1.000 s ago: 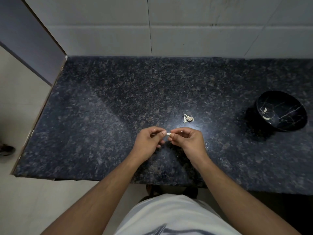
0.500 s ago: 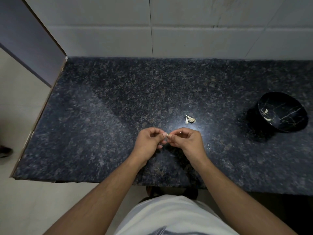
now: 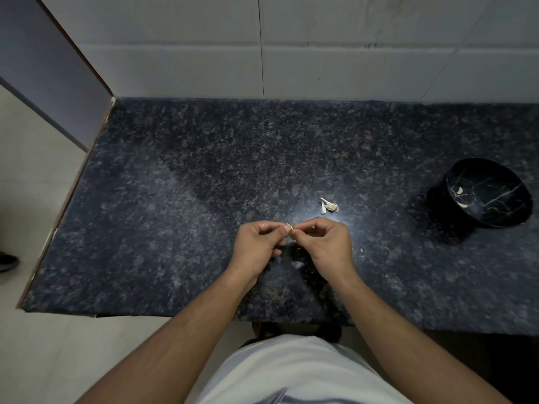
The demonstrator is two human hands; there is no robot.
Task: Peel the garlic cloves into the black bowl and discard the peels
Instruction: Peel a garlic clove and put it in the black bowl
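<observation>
Granite, dark and speckled, is the counter (image 3: 180,228) under my hands, and I take the black bowl (image 3: 493,196) on it as my landmark. Both my hands hang over the counter well to the left of that bowl, nearer the front edge than the bowl is. My left hand (image 3: 258,246) and my right hand (image 3: 329,246) meet fingertip to fingertip, fingers curled in, thumb and forefinger of each pinching one small garlic clove (image 3: 291,229) between them; only a pale sliver of it shows, so I cannot tell how much skin is on it. Between the bowl and my hands, a little farther back than my fingers, a small heap of pale garlic pieces (image 3: 329,206) lies on the stone. Inside the bowl two white peeled cloves (image 3: 460,196) rest against its left wall. A pale scrap (image 3: 297,264) lies on the counter just below my hands.
</observation>
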